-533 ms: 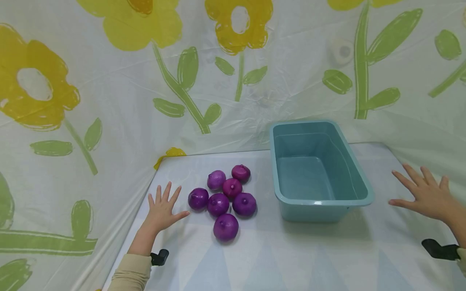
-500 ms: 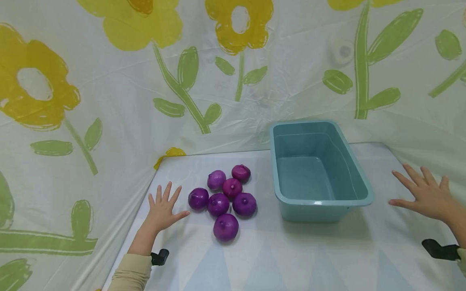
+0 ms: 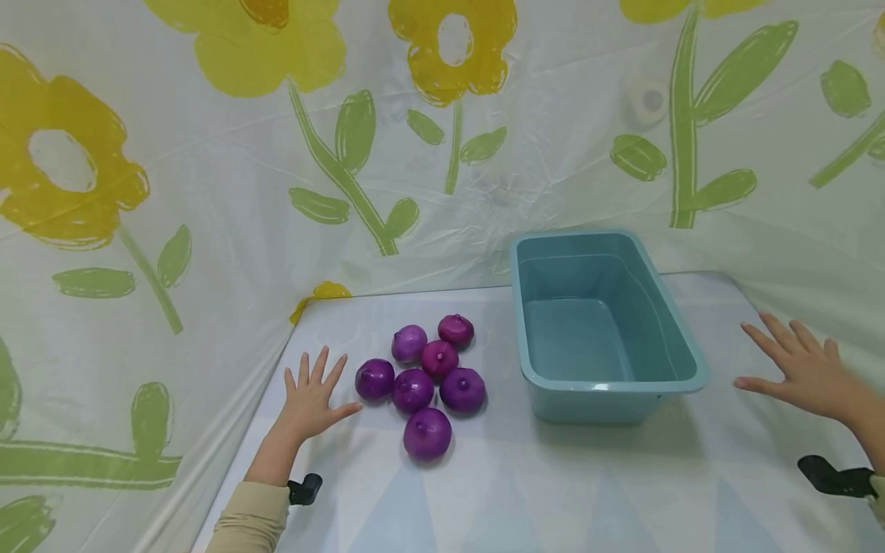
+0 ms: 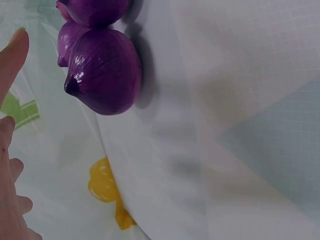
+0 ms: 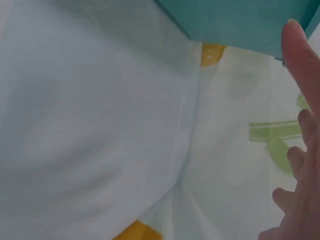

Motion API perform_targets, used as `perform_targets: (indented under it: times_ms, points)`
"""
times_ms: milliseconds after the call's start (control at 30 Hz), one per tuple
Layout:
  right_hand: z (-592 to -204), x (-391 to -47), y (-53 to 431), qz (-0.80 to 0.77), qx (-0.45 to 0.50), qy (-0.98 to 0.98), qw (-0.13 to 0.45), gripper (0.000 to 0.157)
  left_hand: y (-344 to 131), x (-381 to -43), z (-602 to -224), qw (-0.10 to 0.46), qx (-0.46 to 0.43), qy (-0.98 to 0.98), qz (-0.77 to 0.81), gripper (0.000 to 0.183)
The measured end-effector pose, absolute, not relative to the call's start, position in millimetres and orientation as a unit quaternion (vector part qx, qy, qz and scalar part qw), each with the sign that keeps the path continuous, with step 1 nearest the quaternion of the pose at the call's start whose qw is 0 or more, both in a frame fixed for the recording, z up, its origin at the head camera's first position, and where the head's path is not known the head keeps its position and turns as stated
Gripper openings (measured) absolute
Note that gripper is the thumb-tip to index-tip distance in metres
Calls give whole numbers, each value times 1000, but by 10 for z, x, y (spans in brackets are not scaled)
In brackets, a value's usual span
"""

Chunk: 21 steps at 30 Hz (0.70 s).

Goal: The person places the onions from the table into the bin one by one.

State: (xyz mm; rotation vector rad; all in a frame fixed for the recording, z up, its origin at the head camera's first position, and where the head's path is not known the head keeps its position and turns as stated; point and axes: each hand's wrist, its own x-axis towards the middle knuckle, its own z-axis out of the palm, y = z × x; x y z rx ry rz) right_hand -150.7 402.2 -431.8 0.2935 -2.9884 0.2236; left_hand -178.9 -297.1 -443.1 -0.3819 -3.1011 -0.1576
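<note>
My left hand (image 3: 309,403) hovers with fingers spread just left of a cluster of several purple onions (image 3: 412,390), holding nothing. Its thumb points at the nearest ones. In the left wrist view a dark purple onion (image 4: 105,72) with a pointed tip lies close to that hand, others partly hidden behind it. On the far right, my right hand (image 3: 816,376) is also spread and holds nothing. It is apart from the right side of a light blue plastic basin (image 3: 611,403), whose inside shows nothing in it. The basin's wall (image 5: 240,22) appears beyond the right thumb.
A white tabletop (image 3: 498,484) with pale blue triangles lies under everything. Behind and at the left hangs a white curtain (image 3: 235,230) printed with yellow flowers and green leaves. Black straps (image 3: 304,489) sit on both wrists. The basin stands at the back right of the table.
The right hand has shifted very slightly to the left. The left hand, the onions and the basin stay practically where they were.
</note>
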Motion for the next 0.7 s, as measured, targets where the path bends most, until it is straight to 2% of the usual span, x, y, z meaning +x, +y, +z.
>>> perform_targets:
  times_ms: [200, 467, 700]
  points:
    - [-4142, -1496, 3931, 114, 123, -982, 82, 104, -2961, -1792, -4427, 6, -124, -991, -53, 91]
    - [-3939, -1452, 3785, 241, 199, -945, 92, 88, -2968, -1774, -4454, 6, -122, -991, -55, 91]
    - [-3823, -1447, 3629, 291, 220, -929, 62, 90, -2939, -1799, -4483, -8, -121, -989, -86, 91]
